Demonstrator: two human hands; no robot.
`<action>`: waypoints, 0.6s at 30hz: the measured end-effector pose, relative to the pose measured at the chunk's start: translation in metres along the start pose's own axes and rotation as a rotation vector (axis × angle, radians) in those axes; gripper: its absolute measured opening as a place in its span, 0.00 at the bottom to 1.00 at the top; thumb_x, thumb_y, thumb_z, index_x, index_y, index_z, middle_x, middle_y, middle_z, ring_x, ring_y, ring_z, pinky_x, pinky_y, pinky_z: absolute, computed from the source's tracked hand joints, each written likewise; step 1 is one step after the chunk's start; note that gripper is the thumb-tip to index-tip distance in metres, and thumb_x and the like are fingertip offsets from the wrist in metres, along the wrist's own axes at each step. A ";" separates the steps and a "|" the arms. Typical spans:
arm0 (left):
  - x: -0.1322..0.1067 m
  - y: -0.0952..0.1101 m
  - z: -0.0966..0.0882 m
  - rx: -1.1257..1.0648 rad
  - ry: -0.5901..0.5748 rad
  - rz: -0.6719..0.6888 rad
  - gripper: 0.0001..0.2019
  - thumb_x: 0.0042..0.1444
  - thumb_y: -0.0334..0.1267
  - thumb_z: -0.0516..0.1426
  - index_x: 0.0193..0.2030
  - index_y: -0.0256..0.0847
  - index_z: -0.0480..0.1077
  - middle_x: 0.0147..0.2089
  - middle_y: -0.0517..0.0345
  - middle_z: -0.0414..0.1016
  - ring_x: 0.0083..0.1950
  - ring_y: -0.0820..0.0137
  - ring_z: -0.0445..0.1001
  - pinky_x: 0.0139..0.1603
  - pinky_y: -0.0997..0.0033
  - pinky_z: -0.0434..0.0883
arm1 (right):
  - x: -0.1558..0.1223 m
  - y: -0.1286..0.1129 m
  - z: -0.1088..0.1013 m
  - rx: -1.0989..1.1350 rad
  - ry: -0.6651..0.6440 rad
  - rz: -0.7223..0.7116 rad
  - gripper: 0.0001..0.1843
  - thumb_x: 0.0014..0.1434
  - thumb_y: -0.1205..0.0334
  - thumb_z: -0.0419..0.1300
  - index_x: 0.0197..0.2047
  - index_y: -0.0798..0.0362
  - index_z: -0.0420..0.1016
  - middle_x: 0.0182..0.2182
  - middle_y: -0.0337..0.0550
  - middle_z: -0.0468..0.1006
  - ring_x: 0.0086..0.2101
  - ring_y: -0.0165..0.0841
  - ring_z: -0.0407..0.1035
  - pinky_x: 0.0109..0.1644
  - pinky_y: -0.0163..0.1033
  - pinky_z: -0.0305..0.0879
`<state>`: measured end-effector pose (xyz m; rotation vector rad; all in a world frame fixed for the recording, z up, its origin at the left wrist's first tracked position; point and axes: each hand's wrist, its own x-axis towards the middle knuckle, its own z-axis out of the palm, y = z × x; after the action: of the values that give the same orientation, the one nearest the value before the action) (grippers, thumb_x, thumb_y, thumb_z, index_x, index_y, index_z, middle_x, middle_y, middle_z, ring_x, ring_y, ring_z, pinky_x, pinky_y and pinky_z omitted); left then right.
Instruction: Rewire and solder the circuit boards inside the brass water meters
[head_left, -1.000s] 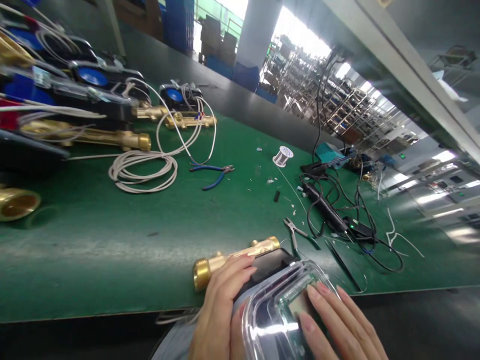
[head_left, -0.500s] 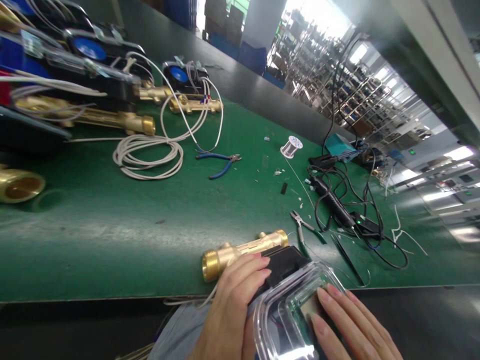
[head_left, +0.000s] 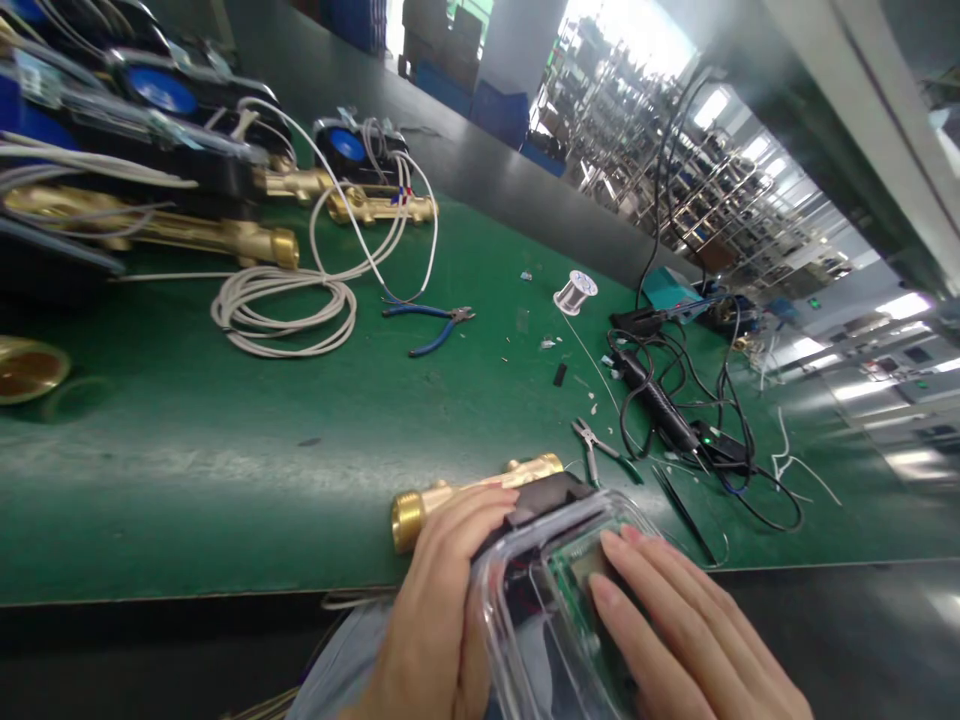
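Right, the left hand [head_left: 439, 610] has its grip clenched round the side of the meter [head_left: 544, 493], fingers over the black housing beside the brass pipe [head_left: 442, 497], at the near edge of the green counter [head_left: 225, 480]. The right hand [head_left: 675, 630] lies flat, grip released, fingertips [head_left: 609, 545] resting on the meter's clear cover [head_left: 525, 590]. Small cutters [head_left: 596, 450] lie just beyond.

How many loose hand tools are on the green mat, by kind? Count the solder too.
Blue-handled pliers: 1
Small green-handled cutters: 1
Black tweezers: 1
Black corded hand tool: 1
Solder spool: 1
Total: 5
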<state>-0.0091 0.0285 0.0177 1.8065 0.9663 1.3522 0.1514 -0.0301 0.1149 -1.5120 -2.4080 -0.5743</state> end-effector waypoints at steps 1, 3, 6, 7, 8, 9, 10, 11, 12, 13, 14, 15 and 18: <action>0.006 0.002 -0.004 0.005 -0.003 -0.070 0.15 0.63 0.32 0.44 0.55 0.41 0.61 0.54 0.52 0.68 0.56 0.67 0.67 0.59 0.63 0.66 | 0.012 0.003 -0.002 0.010 0.002 -0.029 0.13 0.61 0.70 0.50 0.47 0.55 0.72 0.47 0.48 0.77 0.52 0.37 0.69 0.56 0.42 0.66; 0.020 0.005 -0.012 -0.008 -0.049 -0.224 0.13 0.65 0.36 0.43 0.53 0.42 0.62 0.52 0.52 0.70 0.53 0.67 0.70 0.56 0.63 0.68 | 0.039 0.012 -0.006 0.035 -0.033 -0.096 0.16 0.62 0.71 0.47 0.48 0.57 0.71 0.46 0.50 0.77 0.49 0.37 0.71 0.53 0.42 0.68; 0.039 0.010 -0.027 0.053 -0.048 -0.327 0.17 0.65 0.41 0.44 0.59 0.42 0.58 0.58 0.49 0.66 0.54 0.64 0.69 0.55 0.59 0.70 | 0.084 0.027 -0.011 0.072 -0.250 -0.137 0.15 0.59 0.74 0.47 0.46 0.57 0.70 0.41 0.48 0.78 0.41 0.35 0.73 0.43 0.40 0.69; 0.044 0.012 -0.033 0.114 0.000 -0.292 0.20 0.65 0.42 0.46 0.62 0.42 0.54 0.61 0.48 0.62 0.58 0.62 0.67 0.57 0.56 0.68 | 0.097 0.032 -0.012 0.081 -0.353 -0.116 0.15 0.58 0.74 0.49 0.46 0.56 0.69 0.39 0.46 0.78 0.38 0.34 0.73 0.40 0.38 0.68; 0.048 0.015 -0.039 0.180 0.066 -0.218 0.24 0.63 0.43 0.48 0.65 0.42 0.50 0.65 0.48 0.57 0.62 0.59 0.62 0.60 0.53 0.65 | 0.110 0.037 -0.012 0.089 -0.440 -0.093 0.15 0.57 0.74 0.50 0.45 0.54 0.68 0.37 0.44 0.78 0.35 0.33 0.73 0.36 0.36 0.66; 0.051 0.018 -0.044 0.244 0.121 -0.110 0.29 0.61 0.43 0.51 0.66 0.42 0.46 0.67 0.48 0.52 0.65 0.57 0.57 0.64 0.51 0.61 | 0.121 0.041 -0.011 0.096 -0.522 -0.077 0.14 0.56 0.74 0.51 0.45 0.53 0.67 0.35 0.41 0.77 0.33 0.32 0.72 0.34 0.34 0.63; 0.054 0.022 -0.049 0.303 0.134 0.006 0.34 0.59 0.43 0.54 0.67 0.42 0.43 0.68 0.48 0.48 0.67 0.56 0.52 0.66 0.49 0.56 | 0.131 0.045 -0.009 0.098 -0.583 -0.068 0.13 0.57 0.72 0.52 0.45 0.52 0.67 0.34 0.40 0.77 0.32 0.32 0.72 0.32 0.33 0.60; 0.057 0.026 -0.052 0.354 0.105 0.110 0.38 0.57 0.43 0.57 0.68 0.42 0.41 0.69 0.48 0.46 0.69 0.54 0.49 0.68 0.48 0.53 | 0.140 0.049 -0.007 0.096 -0.618 -0.067 0.11 0.57 0.71 0.52 0.44 0.51 0.67 0.33 0.40 0.77 0.31 0.32 0.71 0.31 0.33 0.57; 0.060 0.029 -0.055 0.401 0.045 0.192 0.42 0.54 0.44 0.60 0.68 0.42 0.39 0.69 0.48 0.46 0.69 0.53 0.47 0.68 0.47 0.52 | 0.148 0.052 -0.004 0.092 -0.637 -0.072 0.10 0.58 0.69 0.51 0.43 0.52 0.66 0.32 0.40 0.77 0.30 0.32 0.71 0.29 0.33 0.55; 0.063 0.031 -0.056 0.444 -0.029 0.245 0.46 0.51 0.46 0.62 0.69 0.42 0.38 0.69 0.47 0.45 0.69 0.52 0.47 0.68 0.47 0.52 | 0.154 0.054 -0.001 0.085 -0.649 -0.079 0.09 0.59 0.68 0.50 0.43 0.52 0.66 0.30 0.41 0.77 0.30 0.32 0.71 0.28 0.33 0.53; 0.067 0.032 -0.057 0.488 -0.100 0.270 0.50 0.48 0.47 0.64 0.69 0.41 0.36 0.70 0.45 0.44 0.69 0.51 0.47 0.68 0.47 0.53 | 0.160 0.056 0.001 0.078 -0.656 -0.088 0.09 0.59 0.68 0.49 0.42 0.52 0.66 0.29 0.41 0.76 0.29 0.32 0.71 0.28 0.33 0.51; 0.070 0.031 -0.057 0.529 -0.154 0.276 0.53 0.45 0.47 0.66 0.69 0.41 0.34 0.70 0.44 0.43 0.69 0.50 0.46 0.67 0.47 0.54 | 0.164 0.058 0.003 0.074 -0.657 -0.098 0.09 0.59 0.68 0.49 0.42 0.53 0.66 0.28 0.42 0.76 0.28 0.33 0.71 0.27 0.33 0.50; 0.080 0.025 -0.054 0.623 -0.213 0.271 0.63 0.37 0.44 0.70 0.69 0.39 0.29 0.69 0.39 0.43 0.68 0.48 0.48 0.66 0.46 0.57 | 0.171 0.061 0.009 0.092 -0.638 -0.131 0.09 0.59 0.68 0.49 0.41 0.54 0.67 0.29 0.44 0.76 0.29 0.34 0.72 0.27 0.33 0.51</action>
<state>-0.0422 0.0896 0.0897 2.5676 1.1369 1.0365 0.1321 0.1354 0.1872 -1.6958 -2.9583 0.0197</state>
